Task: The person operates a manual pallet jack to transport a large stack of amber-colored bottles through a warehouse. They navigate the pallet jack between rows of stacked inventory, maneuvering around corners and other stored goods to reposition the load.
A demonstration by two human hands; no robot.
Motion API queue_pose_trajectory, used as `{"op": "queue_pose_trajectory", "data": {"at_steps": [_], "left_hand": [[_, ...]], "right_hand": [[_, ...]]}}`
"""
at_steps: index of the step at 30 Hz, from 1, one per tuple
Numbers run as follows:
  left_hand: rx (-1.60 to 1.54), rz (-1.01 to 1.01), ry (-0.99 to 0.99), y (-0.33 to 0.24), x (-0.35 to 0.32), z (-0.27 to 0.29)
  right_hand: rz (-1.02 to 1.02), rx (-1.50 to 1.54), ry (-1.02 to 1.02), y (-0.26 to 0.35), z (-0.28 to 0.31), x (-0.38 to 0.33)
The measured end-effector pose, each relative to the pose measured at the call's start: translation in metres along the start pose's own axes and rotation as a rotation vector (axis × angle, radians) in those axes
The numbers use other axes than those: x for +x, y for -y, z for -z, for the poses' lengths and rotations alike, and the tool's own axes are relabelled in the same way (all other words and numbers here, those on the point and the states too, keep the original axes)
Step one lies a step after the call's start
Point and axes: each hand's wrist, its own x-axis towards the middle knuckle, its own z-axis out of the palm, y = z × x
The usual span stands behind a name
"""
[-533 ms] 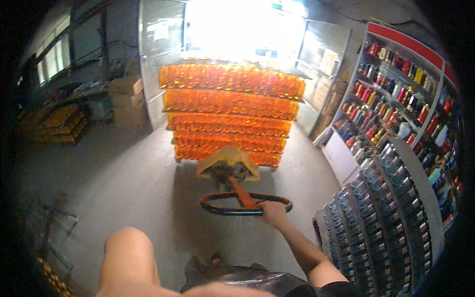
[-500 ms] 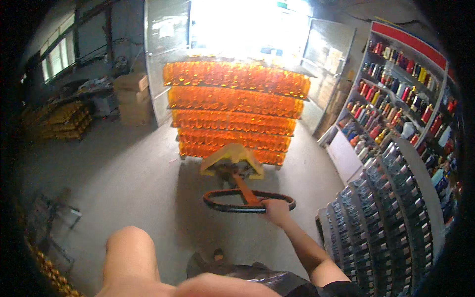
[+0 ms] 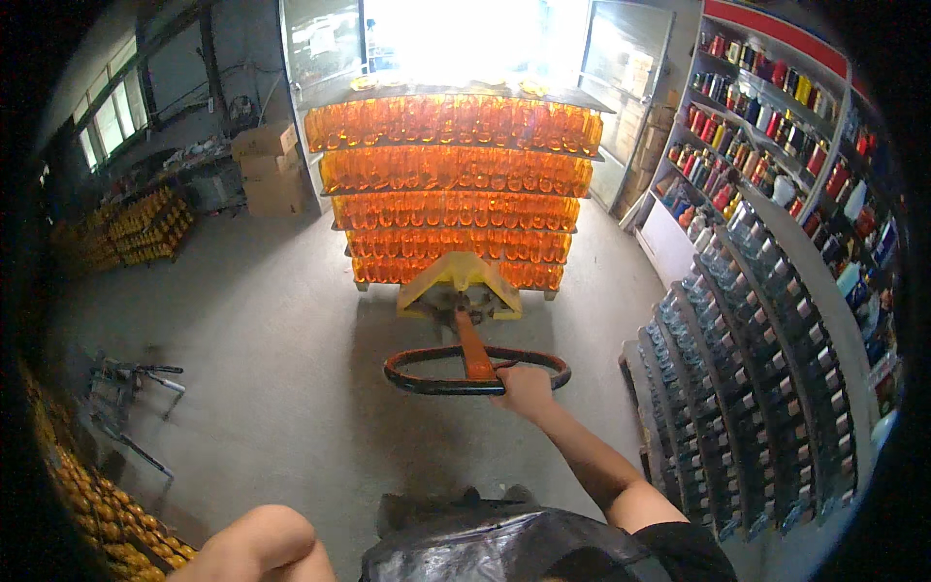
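My right hand (image 3: 526, 391) is closed round the right part of the black loop handle (image 3: 436, 387) of a pallet jack. From the loop, an orange bar (image 3: 472, 344) runs down to the jack's yellow body (image 3: 458, 276). Just beyond that stands a tall load of orange, see-through bottles (image 3: 456, 172), stacked in several layers with dark sheets between them. Its base rests on a pallet, partly hidden by the jack. A bent bare part of my left arm (image 3: 262, 543) shows at the lower left edge, while my left hand is out of the picture.
Bright double doors (image 3: 330, 48) stand open behind the load. On the right are a display shelf (image 3: 669, 233) of coloured bottles and tiers of clear bottles (image 3: 718, 388). At left lie a dark metal frame (image 3: 126, 398), cartons (image 3: 270, 179) and stacks of amber bottles (image 3: 107, 509).
The view has tipped down, and the load and handle sit higher in the picture. My left arm has dropped toward the lower left edge. My right hand keeps its grip on the handle.
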Motion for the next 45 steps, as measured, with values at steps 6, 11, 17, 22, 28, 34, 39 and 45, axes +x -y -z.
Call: {"op": "queue_pose_trajectory", "data": {"at_steps": [6,11,17,22,28,34,39,45], "left_hand": [[0.667,1.459,-0.382,0.005,-0.164,-0.006],[1.174,1.278,0.289,-0.028,-0.262,-0.063],[1.148,1.478,0.409,-0.075,-0.253,-0.105],[1.124,1.473,0.405,-0.136,-0.236,-0.137],[1.121,1.54,0.426,-0.217,-0.222,-0.167],[1.143,1.606,0.427,-0.299,-0.204,-0.204],[1.133,1.621,0.405,-0.362,-0.17,-0.263],[1.139,1.574,0.486,-0.435,-0.131,-0.349]], "right_hand": [[-0.093,0.035,0.035,0.043,0.016,-0.081],[-0.091,0.047,0.011,0.084,0.041,-0.159],[-0.118,0.076,0.019,0.128,0.044,-0.236],[-0.148,0.07,0.021,0.183,0.055,-0.293],[-0.115,0.033,0.017,0.246,0.047,-0.357],[-0.191,0.113,0.087,0.315,0.059,-0.424],[-0.185,0.124,0.088,0.355,0.063,-0.501],[-0.174,0.084,0.065,0.394,0.076,-0.611]]}}
